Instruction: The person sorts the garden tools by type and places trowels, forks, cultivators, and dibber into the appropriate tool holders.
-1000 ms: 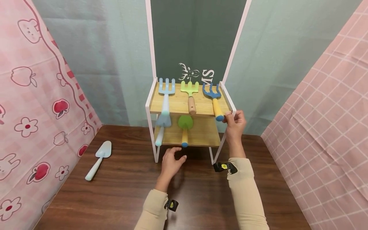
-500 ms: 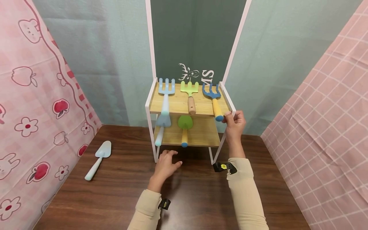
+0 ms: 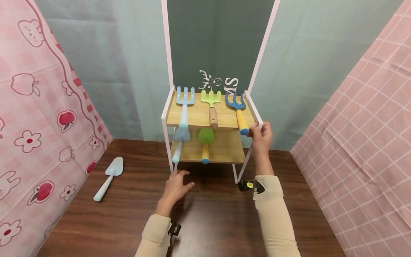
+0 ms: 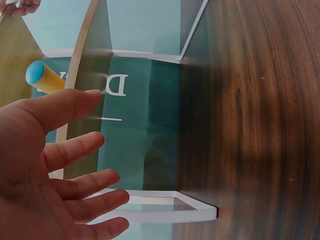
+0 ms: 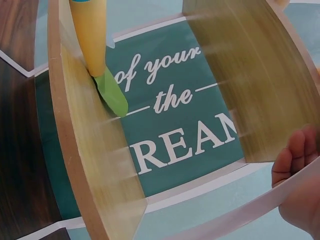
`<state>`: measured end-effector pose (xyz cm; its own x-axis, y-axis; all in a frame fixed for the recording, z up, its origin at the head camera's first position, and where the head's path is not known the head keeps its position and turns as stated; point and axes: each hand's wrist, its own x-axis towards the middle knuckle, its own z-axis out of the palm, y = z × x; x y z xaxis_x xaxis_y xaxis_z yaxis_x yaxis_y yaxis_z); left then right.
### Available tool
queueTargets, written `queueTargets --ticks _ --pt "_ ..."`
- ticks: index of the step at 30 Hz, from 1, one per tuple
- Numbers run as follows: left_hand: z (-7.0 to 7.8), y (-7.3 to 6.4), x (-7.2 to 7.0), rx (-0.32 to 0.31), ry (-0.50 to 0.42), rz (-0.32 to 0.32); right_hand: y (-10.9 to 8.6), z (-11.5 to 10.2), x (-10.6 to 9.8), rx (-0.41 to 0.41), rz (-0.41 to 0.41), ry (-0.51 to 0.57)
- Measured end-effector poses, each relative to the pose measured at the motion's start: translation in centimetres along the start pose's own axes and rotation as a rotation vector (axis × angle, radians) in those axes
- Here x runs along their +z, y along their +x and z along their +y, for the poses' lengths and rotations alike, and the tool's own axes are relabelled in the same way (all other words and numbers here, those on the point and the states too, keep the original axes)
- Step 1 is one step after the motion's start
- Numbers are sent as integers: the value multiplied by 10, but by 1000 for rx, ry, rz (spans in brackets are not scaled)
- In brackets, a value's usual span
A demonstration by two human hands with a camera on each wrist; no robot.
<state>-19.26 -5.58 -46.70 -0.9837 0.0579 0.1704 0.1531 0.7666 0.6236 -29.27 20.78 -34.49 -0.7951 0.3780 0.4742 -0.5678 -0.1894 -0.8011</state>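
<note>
In the head view my right hand (image 3: pixel 262 139) grips the front right upright of a two-tier wooden shelf with a white frame (image 3: pixel 169 107), its thumb close to the yellow handle of a blue hand fork (image 3: pixel 241 117). A light blue hand fork (image 3: pixel 184 109) and a green hand fork with a wooden handle (image 3: pixel 213 110) lie beside it on the top tier. The lower tier bears a light blue trowel (image 3: pixel 180 141) and a green trowel with a yellow handle (image 3: pixel 206 142). My left hand (image 3: pixel 174 187), fingers spread and holding nothing, hovers by the shelf's left front leg.
Another pale blue trowel (image 3: pixel 110 176) lies on the dark wooden table (image 3: pixel 224 221) at the left. Behind the shelf stands a dark green board (image 3: pixel 221 39) with white lettering. Pink patterned cloth (image 3: pixel 48 142) hangs at the left, pink checked cloth (image 3: pixel 353 125) at the right.
My left hand has moved left and slightly down, away from beneath the middle of the lower tier. The right hand keeps its grip on the shelf, and the tools lie as before.
</note>
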Motion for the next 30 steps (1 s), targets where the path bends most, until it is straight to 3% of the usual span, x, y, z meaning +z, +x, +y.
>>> queueTargets --ticks 10,14,20,30 --pt "-15 -6 -3 0 0 -20 1 -7 3 47 -2 -59" --pt "-23 -8 -5 26 23 5 0 -6 2 40 3 -65" --pt "-39 -10 -12 44 139 39 -2 -4 3 12 23 -51" --pt "-63 -12 -31 49 313 -45 -4 -7 6 -19 43 -58"
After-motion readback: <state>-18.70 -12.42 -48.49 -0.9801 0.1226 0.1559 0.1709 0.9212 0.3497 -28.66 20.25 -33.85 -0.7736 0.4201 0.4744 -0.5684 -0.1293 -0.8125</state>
